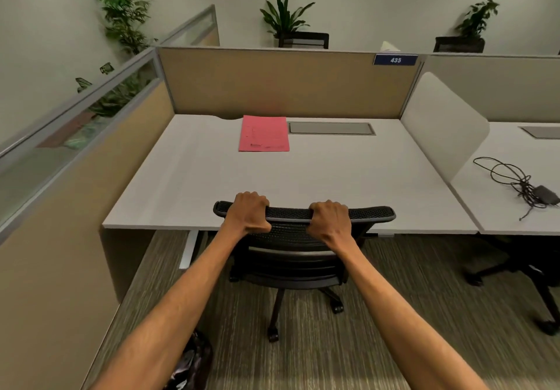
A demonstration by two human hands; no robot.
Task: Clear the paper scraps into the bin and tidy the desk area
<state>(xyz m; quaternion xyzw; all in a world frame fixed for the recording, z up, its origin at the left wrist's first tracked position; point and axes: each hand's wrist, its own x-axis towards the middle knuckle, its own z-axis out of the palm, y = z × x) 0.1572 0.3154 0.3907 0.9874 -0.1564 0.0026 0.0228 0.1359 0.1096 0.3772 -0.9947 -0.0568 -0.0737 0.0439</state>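
Head view: I am gripping the chair (303, 238) by its top rail, left hand (248, 212) and right hand (330, 219) curled tight around it. It is probably rolling easily (on casters). Rail running left-right; seat facing the desk (212, 177), partly tucked under.

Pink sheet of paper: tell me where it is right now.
In the head view, the pink sheet of paper lies flat at the back of the desk, just left of the recessed grey cable hatch, against the tan partition.
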